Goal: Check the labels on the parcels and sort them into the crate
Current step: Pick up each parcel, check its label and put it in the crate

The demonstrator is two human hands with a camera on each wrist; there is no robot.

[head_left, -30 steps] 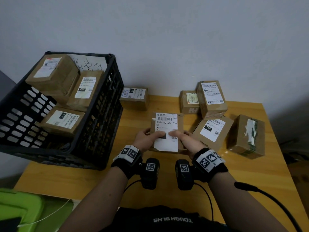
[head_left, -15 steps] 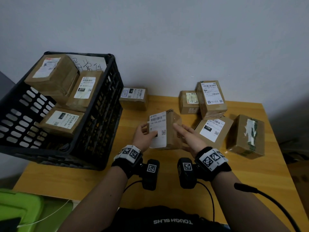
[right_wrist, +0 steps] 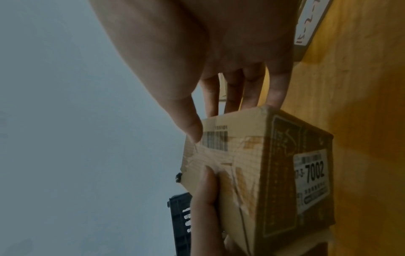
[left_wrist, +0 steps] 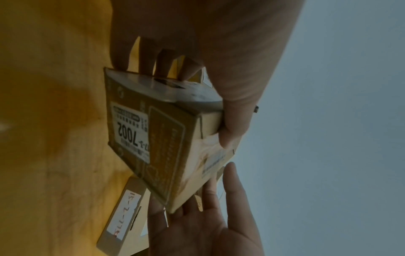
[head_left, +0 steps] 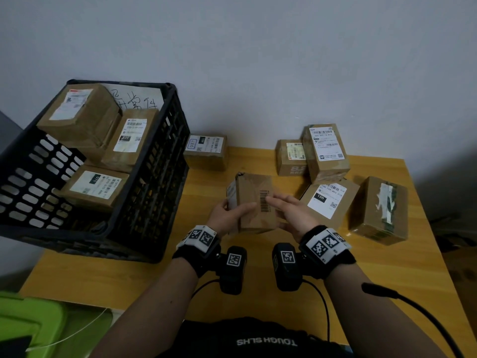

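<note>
Held parcel: brown carton, lifted above mid-bench, barcode face up, sticker "7002" on the underside. Gripped at its left side by left hand, thumb on top, fingers curled beneath. Right hand flat against the right side, fingers straight, thumb tip on the barcode. Crate: black, slotted, tilted, at the bench's left edge; three labelled parcels inside. One parcel at the back edge beside the crate. Four parcels clustered toward the back right corner, touching or nearly so.
</note>
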